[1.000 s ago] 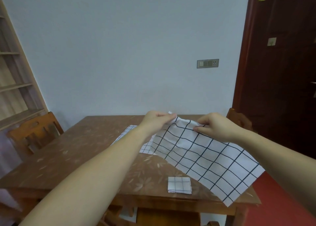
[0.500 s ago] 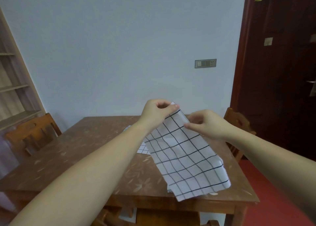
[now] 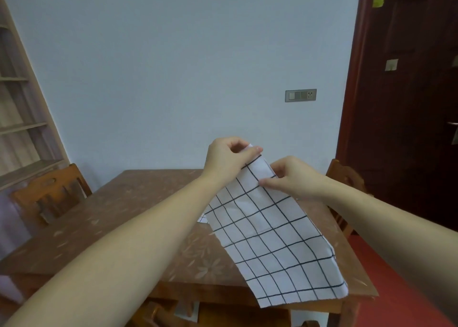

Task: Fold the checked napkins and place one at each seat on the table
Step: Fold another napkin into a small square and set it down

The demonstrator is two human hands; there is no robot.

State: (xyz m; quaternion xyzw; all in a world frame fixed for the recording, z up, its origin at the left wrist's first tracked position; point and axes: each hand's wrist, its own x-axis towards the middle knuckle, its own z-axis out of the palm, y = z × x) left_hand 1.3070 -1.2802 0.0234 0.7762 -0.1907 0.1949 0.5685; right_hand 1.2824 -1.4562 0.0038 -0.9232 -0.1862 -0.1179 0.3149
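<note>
Since a second ago both hands have risen and drawn together, so the checked napkin (image 3: pixel 272 240) now hangs as a narrower strip at centre-right of the frame, over the table (image 3: pixel 124 215), with its bottom edge at lower right. My left hand (image 3: pixel 229 159) pinches the top corner between thumb and curled fingers. My right hand (image 3: pixel 295 181) pinches the side edge just below. Cloth this thin is light and limp, I judge, so corners and edges are the places to hold. The small folded napkin seen earlier is now hidden behind it.
</note>
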